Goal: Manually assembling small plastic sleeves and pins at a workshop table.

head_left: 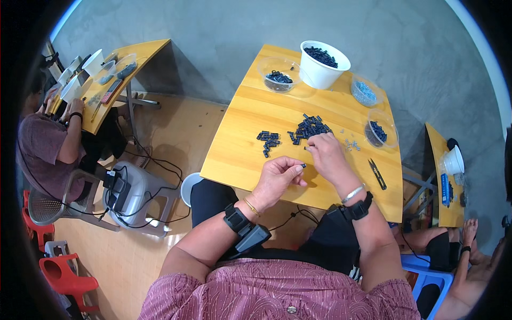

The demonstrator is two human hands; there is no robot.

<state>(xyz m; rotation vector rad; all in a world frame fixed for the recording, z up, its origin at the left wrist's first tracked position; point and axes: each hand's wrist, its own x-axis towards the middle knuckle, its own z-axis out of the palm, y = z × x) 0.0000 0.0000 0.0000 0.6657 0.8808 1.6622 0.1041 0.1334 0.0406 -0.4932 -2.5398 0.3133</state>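
Over the table's near side, my left hand [278,178] pinches a small black plastic part [304,166] between thumb and forefinger. My right hand [326,153] is just to the right and farther forward, its fingertips pressed together. Something tiny may be between them, too small to name. Right beyond it lies a heap of small black plastic parts [311,128]. To the left a smaller group of similar black parts [268,140] is spread out. Several tiny silvery pieces [352,144] lie scattered to the right of my right hand.
On the wooden table [234,154] are black thread snips [377,174], a white tub [319,72] of black parts, and clear bowls of black parts [378,133] and bluish bits [365,94]. Other people sit at tables on both sides. Cables [154,160] trail by a grey stool [140,197].
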